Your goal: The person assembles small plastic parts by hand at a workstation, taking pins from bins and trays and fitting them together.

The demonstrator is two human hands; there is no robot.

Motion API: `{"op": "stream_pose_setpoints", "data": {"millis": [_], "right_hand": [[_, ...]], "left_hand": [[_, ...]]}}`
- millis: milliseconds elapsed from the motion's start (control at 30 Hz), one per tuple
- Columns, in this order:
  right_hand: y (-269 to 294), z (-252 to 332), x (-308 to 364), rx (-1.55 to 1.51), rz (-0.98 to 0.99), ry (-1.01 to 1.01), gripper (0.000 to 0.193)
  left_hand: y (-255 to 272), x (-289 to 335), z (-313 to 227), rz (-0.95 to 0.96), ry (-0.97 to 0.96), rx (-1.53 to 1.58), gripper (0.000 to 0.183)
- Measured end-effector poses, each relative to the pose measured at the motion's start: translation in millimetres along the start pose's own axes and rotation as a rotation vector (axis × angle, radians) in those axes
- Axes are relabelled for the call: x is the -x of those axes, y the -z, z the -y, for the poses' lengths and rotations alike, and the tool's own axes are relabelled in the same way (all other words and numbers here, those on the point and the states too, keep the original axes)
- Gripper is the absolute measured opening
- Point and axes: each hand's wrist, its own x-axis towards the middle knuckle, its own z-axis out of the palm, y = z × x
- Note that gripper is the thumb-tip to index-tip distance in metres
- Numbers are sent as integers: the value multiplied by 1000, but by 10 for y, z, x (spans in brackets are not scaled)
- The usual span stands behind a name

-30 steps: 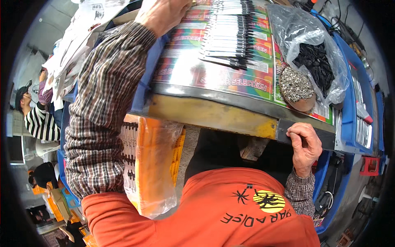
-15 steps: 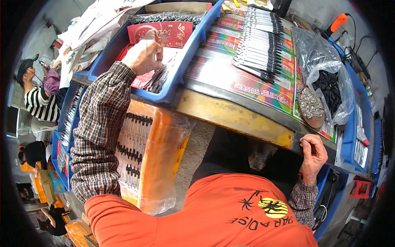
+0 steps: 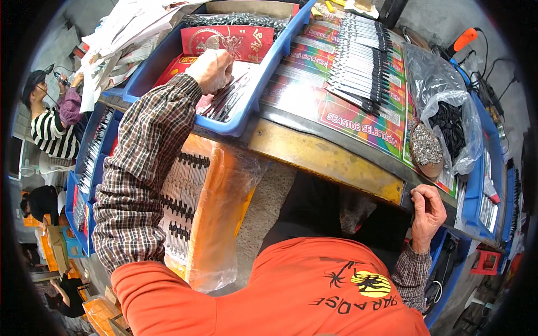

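Note:
My left hand (image 3: 212, 71) is closed, knuckles up, inside a blue plastic bin (image 3: 249, 109) at the upper left. Its fingertips are hidden behind the hand, beside a loose heap of slim white and silvery pieces (image 3: 227, 101). Behind it in the bin lies a red printed packet (image 3: 235, 42) with gold marks. At the bench's front corner, my right hand (image 3: 428, 213) has its fingers curled and the thumb pressed toward the index finger. Whatever it may pinch is too small to make out. Rows of slim white sticks with black ends (image 3: 361, 61) lie on the bench.
Colourful printed sheets (image 3: 314, 89) cover the bench. On the right are an oval dish of small silvery parts (image 3: 426, 145), a clear bag of black parts (image 3: 448, 123) and an orange-handled tool (image 3: 464, 39). An orange-edged box (image 3: 210, 207) holds more sticks. Other people sit far left.
The bench and bin have shifted slightly rightward in the picture. My left hand has moved along with them and stays over the slim pieces. My right hand has hardly moved.

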Motion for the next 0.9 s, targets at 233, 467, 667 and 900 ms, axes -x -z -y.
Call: {"op": "stream_pose_setpoints", "data": {"millis": [233,467,667,900], "right_hand": [[1,6,13,2,-5,-10,2],[35,67,44,-6,21,-40,3],[160,151,39,178,20,80,8],[382,20,130,237,-9,154,9]], "left_hand": [[-53,-87,-5,35,72,3,20],[110,-96,-95,198,278,55,22],[-166,-210,233,-5,72,-35,28],[-260,-77,957,-77,-100,46,20]]}}
